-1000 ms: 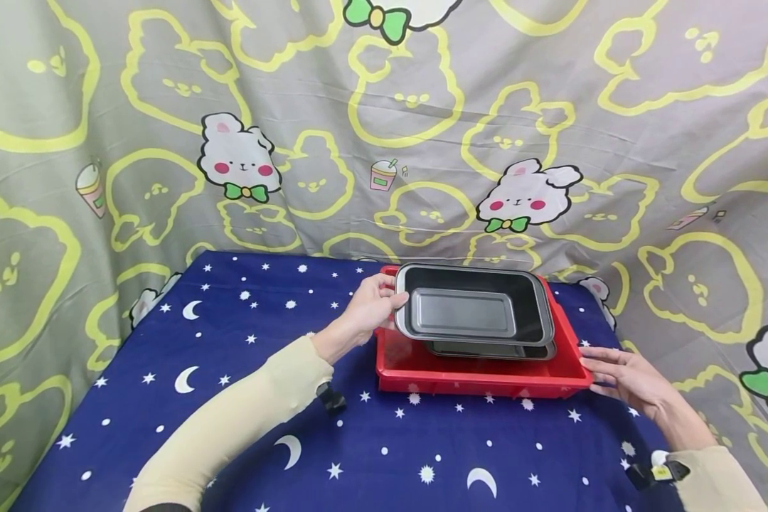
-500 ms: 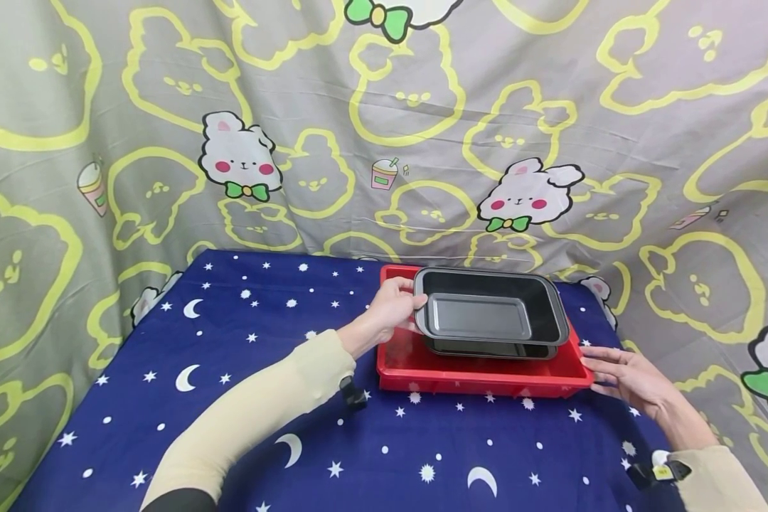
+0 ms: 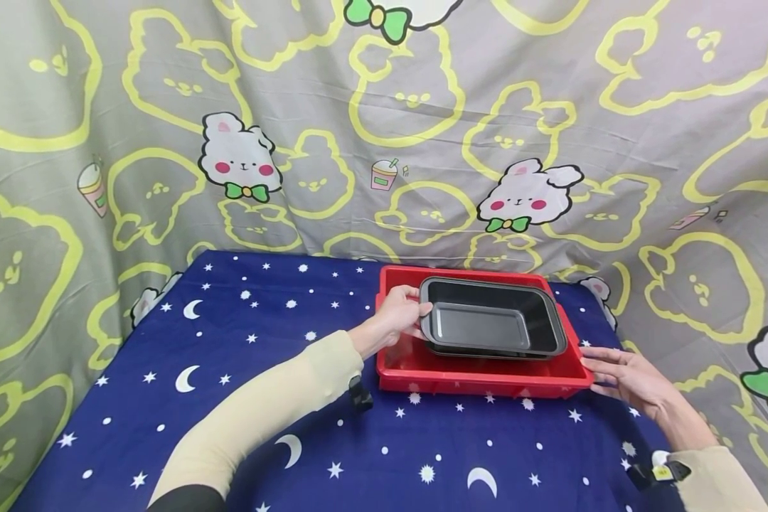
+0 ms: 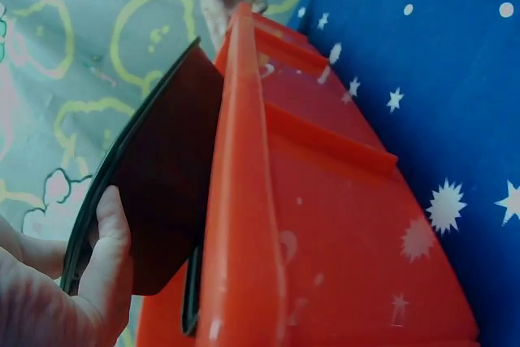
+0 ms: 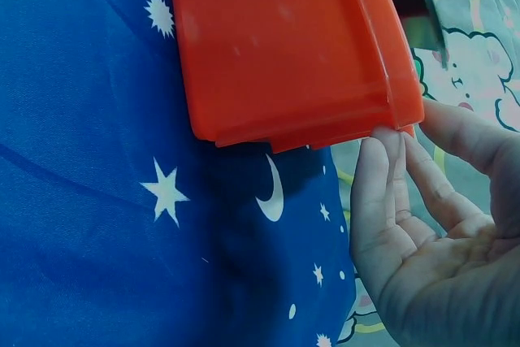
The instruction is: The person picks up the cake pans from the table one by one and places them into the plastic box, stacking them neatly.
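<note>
My left hand (image 3: 400,313) grips the left end of a dark loaf pan (image 3: 486,326), thumb on the rim and fingers beneath. The pan is tilted inside a red plastic tray (image 3: 473,380); the left wrist view shows its outer side leaning above the tray's wall (image 4: 252,176). Directly below lies a second dark pan (image 4: 192,290), mostly hidden by the held one. Whether the two pans touch cannot be told. At the tray's right side, my right hand (image 3: 633,380) pinches the rim, thumb (image 5: 463,132) above and fingers (image 5: 374,176) at the lip.
The table wears a dark blue cloth (image 3: 281,384) printed with white stars and moons. Behind and beside it hangs a grey curtain (image 3: 333,92) with yellow outlines and rabbits. The tray stands near the table's back right edge.
My left hand has carried the loaf pan rightward and then lower, so it now covers most of the pan beneath. The right hand and the tray have stayed in place.
</note>
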Tool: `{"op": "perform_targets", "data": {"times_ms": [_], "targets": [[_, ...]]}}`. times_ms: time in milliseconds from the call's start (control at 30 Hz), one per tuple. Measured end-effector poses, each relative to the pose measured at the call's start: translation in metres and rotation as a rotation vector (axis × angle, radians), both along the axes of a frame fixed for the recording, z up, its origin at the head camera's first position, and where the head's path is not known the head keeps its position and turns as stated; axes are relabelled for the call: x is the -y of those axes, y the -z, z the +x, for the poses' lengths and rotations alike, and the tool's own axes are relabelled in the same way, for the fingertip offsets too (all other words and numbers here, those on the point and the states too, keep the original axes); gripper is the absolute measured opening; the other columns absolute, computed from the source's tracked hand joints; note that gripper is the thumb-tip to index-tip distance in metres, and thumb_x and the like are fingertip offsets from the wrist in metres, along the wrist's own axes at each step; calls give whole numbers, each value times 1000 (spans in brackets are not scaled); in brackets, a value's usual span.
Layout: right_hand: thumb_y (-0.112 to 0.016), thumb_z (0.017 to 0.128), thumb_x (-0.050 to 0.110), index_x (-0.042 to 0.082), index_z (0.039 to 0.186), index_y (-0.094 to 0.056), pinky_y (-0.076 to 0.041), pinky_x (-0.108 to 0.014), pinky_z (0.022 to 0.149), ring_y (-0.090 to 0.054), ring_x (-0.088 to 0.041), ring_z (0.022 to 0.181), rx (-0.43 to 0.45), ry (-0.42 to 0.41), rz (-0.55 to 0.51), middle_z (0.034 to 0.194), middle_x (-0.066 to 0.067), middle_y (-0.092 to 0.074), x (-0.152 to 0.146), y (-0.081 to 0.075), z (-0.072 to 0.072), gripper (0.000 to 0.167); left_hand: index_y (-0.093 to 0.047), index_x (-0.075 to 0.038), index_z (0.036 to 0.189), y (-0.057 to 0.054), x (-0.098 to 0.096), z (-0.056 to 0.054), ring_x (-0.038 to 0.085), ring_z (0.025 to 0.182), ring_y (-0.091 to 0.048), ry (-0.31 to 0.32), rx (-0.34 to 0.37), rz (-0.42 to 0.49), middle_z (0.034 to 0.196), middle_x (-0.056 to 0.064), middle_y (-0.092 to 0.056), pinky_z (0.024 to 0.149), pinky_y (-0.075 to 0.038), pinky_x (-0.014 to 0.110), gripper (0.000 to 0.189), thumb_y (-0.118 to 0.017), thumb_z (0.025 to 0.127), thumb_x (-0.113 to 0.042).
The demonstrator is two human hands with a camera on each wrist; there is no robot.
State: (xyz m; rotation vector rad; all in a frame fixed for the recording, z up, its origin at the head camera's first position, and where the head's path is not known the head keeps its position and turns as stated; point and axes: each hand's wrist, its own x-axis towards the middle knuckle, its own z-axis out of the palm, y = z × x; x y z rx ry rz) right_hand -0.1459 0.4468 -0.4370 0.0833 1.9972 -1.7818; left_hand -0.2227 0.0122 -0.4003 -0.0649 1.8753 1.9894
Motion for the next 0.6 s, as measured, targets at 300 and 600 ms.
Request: {"op": "perform_targets", "data": {"times_ms": [300,600], "targets": [[-55,109,8,39,106,-74,-66,-27,83,-77,-5,93,14,30,43,106,20,-77,2,0,1,36,-52,6,130,12,-2,-1,48,103,-76,-19,24,4,121,37,-71,74,-66,51,29,-60,103,1],[-55,109,8,39,105,-74,-66,-28,84,-77,-6,93,13,42,47,105,20,-77,2,1,1,36,-51,8,129,17,-7,-2,50,105,-75,-1,30,2,121,40,-69,78,-65,54,27,-58,104,2]]}}
